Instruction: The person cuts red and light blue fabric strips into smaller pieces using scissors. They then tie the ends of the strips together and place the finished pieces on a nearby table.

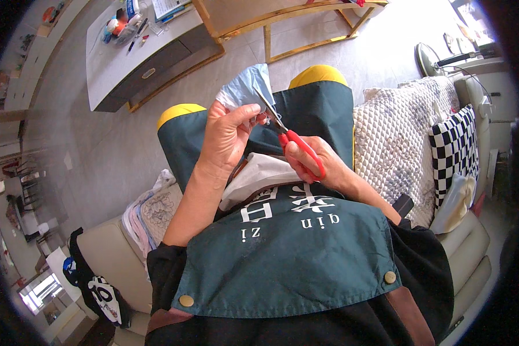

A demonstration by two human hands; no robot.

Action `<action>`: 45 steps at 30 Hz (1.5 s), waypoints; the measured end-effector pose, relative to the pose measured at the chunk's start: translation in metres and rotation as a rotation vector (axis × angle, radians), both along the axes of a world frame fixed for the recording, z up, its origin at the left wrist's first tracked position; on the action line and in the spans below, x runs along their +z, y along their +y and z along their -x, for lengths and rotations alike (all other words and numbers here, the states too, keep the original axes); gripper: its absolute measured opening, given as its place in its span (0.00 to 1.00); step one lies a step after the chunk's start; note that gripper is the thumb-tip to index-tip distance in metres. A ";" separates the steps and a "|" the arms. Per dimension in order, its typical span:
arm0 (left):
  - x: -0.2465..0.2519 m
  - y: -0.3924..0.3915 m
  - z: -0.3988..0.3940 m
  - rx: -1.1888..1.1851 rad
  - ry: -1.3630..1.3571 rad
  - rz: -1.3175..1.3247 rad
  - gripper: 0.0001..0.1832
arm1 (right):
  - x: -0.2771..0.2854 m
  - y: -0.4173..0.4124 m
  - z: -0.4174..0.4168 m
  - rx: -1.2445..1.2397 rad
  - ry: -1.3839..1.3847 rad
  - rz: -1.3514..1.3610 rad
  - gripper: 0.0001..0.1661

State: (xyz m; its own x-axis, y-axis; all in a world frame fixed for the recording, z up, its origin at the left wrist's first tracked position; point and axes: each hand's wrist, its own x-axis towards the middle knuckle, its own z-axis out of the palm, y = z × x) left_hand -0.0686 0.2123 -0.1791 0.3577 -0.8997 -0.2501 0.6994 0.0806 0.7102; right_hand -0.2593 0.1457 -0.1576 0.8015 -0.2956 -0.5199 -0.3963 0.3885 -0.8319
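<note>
Above my lap, my left hand (231,134) pinches a piece of light blue fabric (247,85) with a whitish edge between thumb and fingers. My right hand (313,158) grips red-handled scissors (305,153) whose metal blades point up and to the left. The blades lie against the fabric's right side, close to my left thumb. Whether they are cutting into it cannot be told. Some loose threads (268,119) hang near the left fingertips. Under my hands spreads a dark green apron (315,108) bearing writing, with a crumpled white cloth (264,173) at its fold.
I sit on a sofa (106,251) with a quilted cover (389,134) and a checkered cushion (455,149) at the right. A white-topped table (108,65) with a drawer holds small items. Beside it stands a wooden frame (266,41). A round-based stand (424,60) is at far right.
</note>
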 end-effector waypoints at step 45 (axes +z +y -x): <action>-0.004 0.004 -0.001 0.043 0.018 -0.037 0.18 | 0.010 -0.001 -0.001 -0.053 0.085 0.325 0.25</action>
